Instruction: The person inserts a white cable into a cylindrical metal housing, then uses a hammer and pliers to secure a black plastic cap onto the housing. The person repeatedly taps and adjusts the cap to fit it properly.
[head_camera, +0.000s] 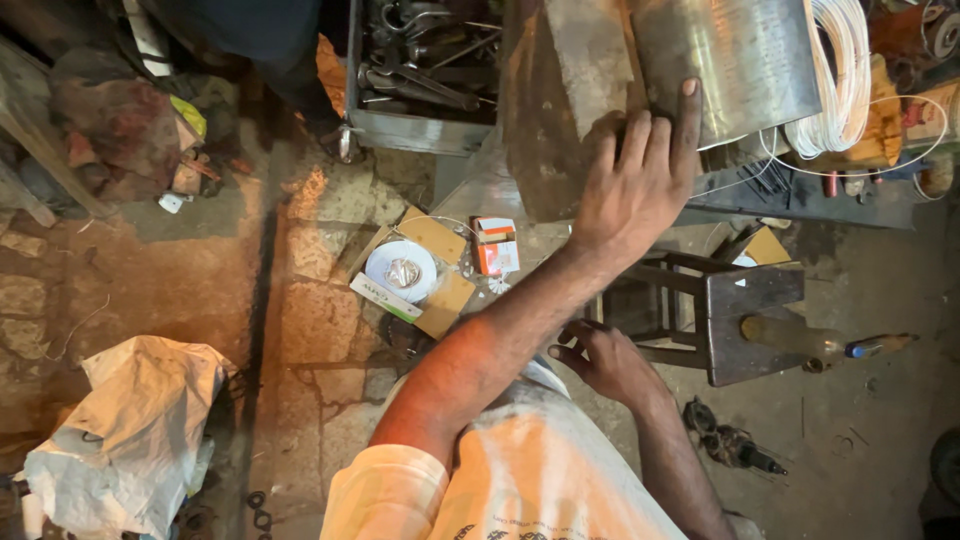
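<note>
The left hand (635, 185) lies spread and palm-down on the metal sheets (640, 70) stacked at the near edge of the counter (800, 195), fingers splayed wide, the index finger stretched out along the brighter curved sheet (730, 60) while the other fingertips rest where the duller, rust-stained sheet (545, 110) meets it. It grips nothing; it presses or steadies the metal. Judging from this, the work is at an early, positioning stage: the sheets lie flat and whole, with no cut, mark or tool on them that can be made out. The right hand (605, 360) hangs low, close to the body and well below the left, loosely curled with the fingers bent inward; whether it holds anything small cannot be told. Just right of it stands a dark wooden stool (745, 320) with a bottle-like object (800, 340) lying on its seat. Beyond the left fingertips, to the right, a coil of white wire (840, 80) rests on the counter; to the left sits an open tray of wrenches (425, 65). Below the left wrist, on the stone floor (310, 320), lie a white tape roll (402, 270) on cardboard and a small orange box (496, 245).
</note>
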